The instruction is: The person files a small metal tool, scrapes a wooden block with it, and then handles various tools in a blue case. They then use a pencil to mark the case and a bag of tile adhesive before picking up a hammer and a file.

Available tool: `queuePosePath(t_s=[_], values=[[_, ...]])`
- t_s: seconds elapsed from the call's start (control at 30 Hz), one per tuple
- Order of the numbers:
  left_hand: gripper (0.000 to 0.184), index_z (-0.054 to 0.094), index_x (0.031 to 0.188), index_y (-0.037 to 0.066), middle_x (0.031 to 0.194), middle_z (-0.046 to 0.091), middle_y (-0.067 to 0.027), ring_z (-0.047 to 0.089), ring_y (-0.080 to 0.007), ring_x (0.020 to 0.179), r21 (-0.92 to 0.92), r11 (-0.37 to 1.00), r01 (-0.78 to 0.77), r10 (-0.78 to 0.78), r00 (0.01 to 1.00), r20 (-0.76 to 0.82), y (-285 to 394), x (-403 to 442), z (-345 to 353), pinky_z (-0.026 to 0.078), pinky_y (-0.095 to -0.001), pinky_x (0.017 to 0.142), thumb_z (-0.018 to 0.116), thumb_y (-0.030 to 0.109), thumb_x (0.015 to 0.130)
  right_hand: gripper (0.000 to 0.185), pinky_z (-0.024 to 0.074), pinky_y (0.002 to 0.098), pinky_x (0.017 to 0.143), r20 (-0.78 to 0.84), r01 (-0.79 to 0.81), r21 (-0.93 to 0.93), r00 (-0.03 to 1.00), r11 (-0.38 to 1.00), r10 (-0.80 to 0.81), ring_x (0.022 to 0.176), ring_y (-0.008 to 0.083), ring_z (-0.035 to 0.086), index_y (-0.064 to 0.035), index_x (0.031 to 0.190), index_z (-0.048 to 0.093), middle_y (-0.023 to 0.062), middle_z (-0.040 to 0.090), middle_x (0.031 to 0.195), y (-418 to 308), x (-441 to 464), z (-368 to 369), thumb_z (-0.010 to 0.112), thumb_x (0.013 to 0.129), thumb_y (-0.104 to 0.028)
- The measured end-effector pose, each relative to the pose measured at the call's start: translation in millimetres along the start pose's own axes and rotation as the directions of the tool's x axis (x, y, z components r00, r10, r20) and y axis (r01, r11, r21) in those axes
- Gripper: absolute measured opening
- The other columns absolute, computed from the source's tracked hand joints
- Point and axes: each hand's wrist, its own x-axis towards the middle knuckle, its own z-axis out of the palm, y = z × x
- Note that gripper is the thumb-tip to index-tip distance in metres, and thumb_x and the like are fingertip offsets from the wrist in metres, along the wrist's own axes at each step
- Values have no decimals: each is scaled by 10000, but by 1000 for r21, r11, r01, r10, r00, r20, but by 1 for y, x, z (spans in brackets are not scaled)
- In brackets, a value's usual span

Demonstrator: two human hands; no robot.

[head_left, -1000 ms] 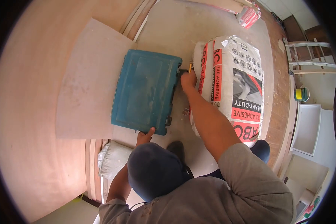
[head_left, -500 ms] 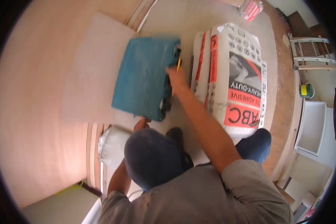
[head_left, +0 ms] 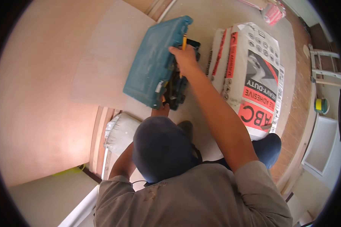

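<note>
A teal plastic tool case [head_left: 151, 60] stands before me with its lid partly raised, and dark contents show in the gap. My right hand [head_left: 185, 62] is at the lid's right edge, its thumb toward the lid. A yellow pencil [head_left: 184, 41] is held between its closed fingers. At the case's near corner is my left hand [head_left: 161, 109], its fingers mostly hidden by the lid, so their grip cannot be made out. Below the case my bent knee [head_left: 163, 147] covers part of the left forearm.
White and red tile adhesive bags [head_left: 254, 83] lie right of the case. A wooden panel [head_left: 53, 94] rises at left, with a whitish sack [head_left: 123, 132] near its base. Farther right are a ladder [head_left: 326, 64], a green tub [head_left: 321, 106] and a white tray [head_left: 320, 145].
The case lid has come up from closed, opening a gap along its right side. Both hands have moved up and rightward in view with the case. The pencil stays in my right hand.
</note>
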Motion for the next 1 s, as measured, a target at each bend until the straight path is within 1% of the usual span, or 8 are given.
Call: queuePosePath(t_s=[0.07,0.2,0.33,0.47,0.53,0.67,0.83,1.0], values=[[570,493,1428,117,1383,526,-224,498,-366,1339,155,977,146,-102,960,-262,-35,-7,7,415,-454,1086,657,54,886,314,429,356,546,-4,-43,164,999,986,44,639,189,542,-23,1006,539,76,555,799,0,-13,7,782,836,-125],[569,505,1422,125,1453,501,-212,482,-438,1320,761,602,-242,203,968,148,-87,-9,-9,419,-479,1089,714,174,895,257,341,324,454,-94,-130,181,984,975,149,549,149,453,-65,1022,550,27,519,753,0,-32,-21,751,885,-148],[513,561,1368,110,1382,546,-190,520,-411,1278,826,554,-105,281,957,-68,-51,-46,-17,442,-474,1063,732,183,889,261,378,321,528,-164,-208,102,961,973,222,612,135,434,-94,1009,521,18,509,814,20,-29,-28,744,900,-175],[382,637,1275,76,1287,571,-199,548,-392,1235,491,870,-50,85,995,-49,-30,-81,-45,457,-460,1036,712,183,916,216,386,318,541,-160,-137,224,971,965,175,601,140,438,-77,959,554,14,515,779,46,-34,-42,741,895,-164],[342,654,1247,60,1267,572,-206,551,-392,1227,437,899,-20,36,999,-29,-15,-72,-54,459,-453,1026,697,191,933,286,516,416,737,-192,-120,-30,975,992,112,808,277,643,38,1015,618,155,645,862,66,-37,-50,700,893,-207],[397,606,1358,74,1401,517,-250,520,-441,1230,512,754,-412,466,884,24,38,19,-60,456,-482,1002,587,240,998,344,525,468,800,-445,-243,-127,880,962,163,905,403,676,63,1002,654,252,686,942,132,-30,-60,616,923,-269],[515,459,1509,118,1591,322,-254,323,-443,1453,640,555,-532,461,837,296,31,106,-2,318,-518,1158,497,326,1040,287,517,493,852,-334,-306,-523,932,795,139,975,455,670,11,1036,685,280,698,976,176,-82,-75,561,912,-215],[561,322,1584,150,1648,217,-222,174,-409,1531,730,464,-503,402,853,332,6,105,25,174,-548,1228,379,364,1068,263,519,488,839,-157,-222,-333,971,916,179,954,432,683,-16,1052,695,251,705,965,228,-101,-88,618,870,-190]])
